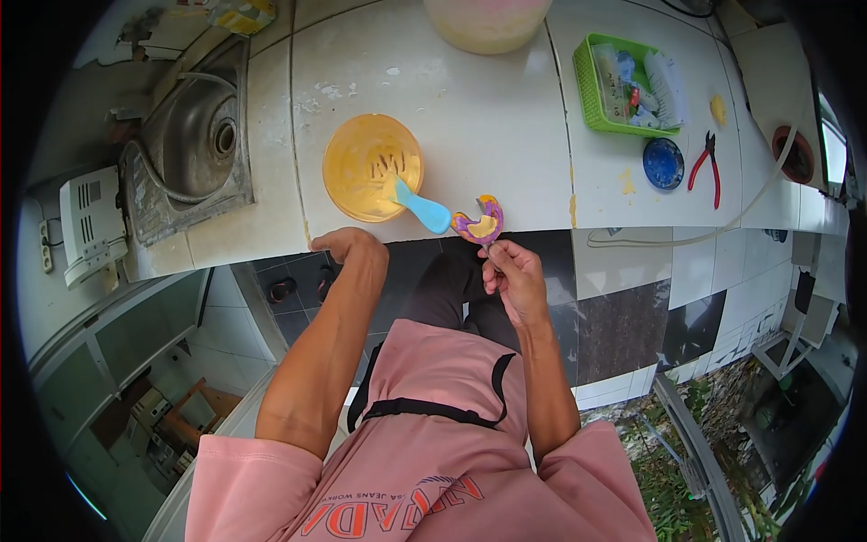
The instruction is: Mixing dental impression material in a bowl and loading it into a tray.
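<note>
My right hand [515,275] pinches the thin metal handle of a dental impression tray [479,228], just off the counter's front edge. The U-shaped tray carries purple and orange impression material with pale yellow paste on it. My left hand [350,242] leans on the counter edge, one finger stretched out to the left; its other fingers are mostly hidden. Just beyond it stands an orange-yellow flexible mixing bowl [339,172], its inside smeared with yellow paste. A spatula with a light blue handle [428,213] rests in the bowl, its handle end pointing toward the tray.
A steel sink [194,144] is set into the white tiled counter [488,117] at left. Toward the right are a green basket [589,86] of small items, a blue round lid [663,163] and red-handled pliers [716,176]. A pale hose [722,228] curves over the right front edge.
</note>
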A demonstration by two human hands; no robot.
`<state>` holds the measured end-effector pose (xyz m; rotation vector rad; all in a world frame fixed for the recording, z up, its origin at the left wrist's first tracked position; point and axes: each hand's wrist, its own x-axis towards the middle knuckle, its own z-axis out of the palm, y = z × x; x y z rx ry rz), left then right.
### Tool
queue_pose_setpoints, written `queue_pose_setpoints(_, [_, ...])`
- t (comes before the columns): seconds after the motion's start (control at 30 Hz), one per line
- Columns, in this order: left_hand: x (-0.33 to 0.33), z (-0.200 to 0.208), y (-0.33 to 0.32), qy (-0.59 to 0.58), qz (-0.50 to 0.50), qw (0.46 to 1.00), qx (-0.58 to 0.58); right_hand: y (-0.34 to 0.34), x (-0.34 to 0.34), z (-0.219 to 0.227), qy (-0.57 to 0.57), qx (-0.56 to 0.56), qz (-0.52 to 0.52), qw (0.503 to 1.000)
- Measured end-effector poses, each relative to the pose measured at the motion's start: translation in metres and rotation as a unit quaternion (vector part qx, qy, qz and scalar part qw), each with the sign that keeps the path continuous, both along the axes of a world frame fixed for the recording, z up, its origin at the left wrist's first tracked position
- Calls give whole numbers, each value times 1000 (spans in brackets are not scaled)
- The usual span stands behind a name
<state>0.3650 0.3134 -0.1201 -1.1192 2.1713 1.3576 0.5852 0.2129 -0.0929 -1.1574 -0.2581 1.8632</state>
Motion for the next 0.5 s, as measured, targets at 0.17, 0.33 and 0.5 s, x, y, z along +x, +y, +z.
queue_pose_setpoints(0.17, [-2,1,1,-10,-2,1000,-7,-1,-2,-2,2,-2,-10,1000])
queue_pose_setpoints(0.33, [-3,1,-2,-7,19,1000,-15,-4,-4,-3,1,11,9,1000])
queue_pose_setpoints(0.5, [-3,-3,7,0,49,999,-17,3,-4,-6,-18,1,15,1000])
